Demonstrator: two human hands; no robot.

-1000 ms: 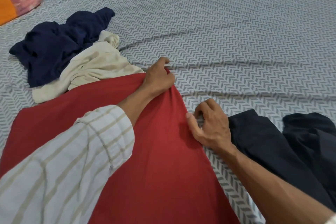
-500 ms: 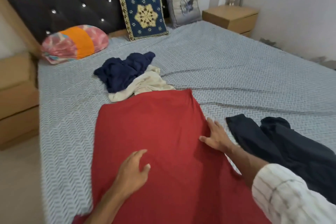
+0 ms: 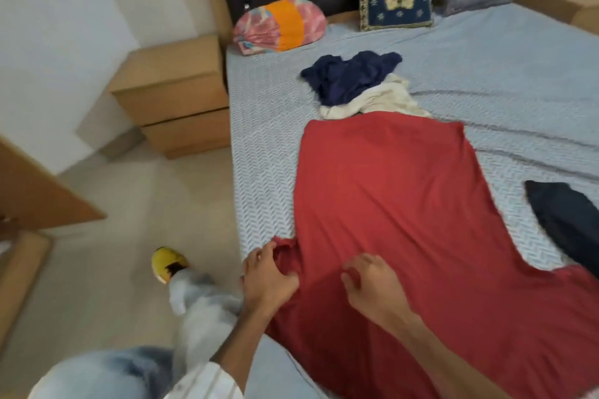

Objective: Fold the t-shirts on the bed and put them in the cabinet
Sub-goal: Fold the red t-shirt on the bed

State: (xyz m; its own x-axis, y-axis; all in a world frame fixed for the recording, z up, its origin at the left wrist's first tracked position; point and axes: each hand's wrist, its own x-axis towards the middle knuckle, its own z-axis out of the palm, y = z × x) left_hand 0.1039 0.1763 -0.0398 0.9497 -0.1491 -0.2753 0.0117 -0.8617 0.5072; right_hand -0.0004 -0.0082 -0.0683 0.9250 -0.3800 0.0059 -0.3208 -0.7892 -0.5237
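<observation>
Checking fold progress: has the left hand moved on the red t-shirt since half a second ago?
Yes. The left hand went from the middle of the red t-shirt to its left sleeve at the bed edge, gripping it.

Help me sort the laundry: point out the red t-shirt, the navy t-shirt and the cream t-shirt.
red t-shirt (image 3: 398,204): head view, middle of its spread body.
navy t-shirt (image 3: 346,78): head view, centre of the crumpled heap.
cream t-shirt (image 3: 382,100): head view, its exposed bunched part.

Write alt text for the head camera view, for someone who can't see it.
A person's left hand grips the bunched sleeve of a red cotton t-shirt spread flat on a grey herringbone-patterned bedsheet, while the right hand rests on the shirt with curled fingers. Beyond lie crumpled navy and cream garments.
</observation>
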